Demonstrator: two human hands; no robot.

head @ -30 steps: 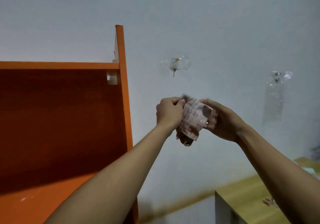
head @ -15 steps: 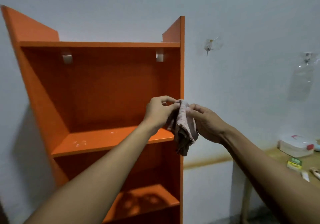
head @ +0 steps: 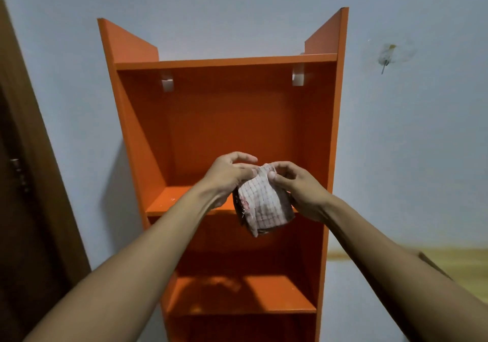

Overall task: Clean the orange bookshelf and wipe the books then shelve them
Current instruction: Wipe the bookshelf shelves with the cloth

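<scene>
Left hand pinches the upper edge of a folded checked cloth; right hand grips its opposite side, thumb on top. The cloth is soft woven fabric, white with a fine grid, frayed and stained reddish at one corner. It hangs in front of the orange bookshelf, a smooth flat-panelled laminate unit against a pale wall.

The orange bookshelf has bare shelves, open at the front. Its 2 side walls close the left and right edges.
</scene>
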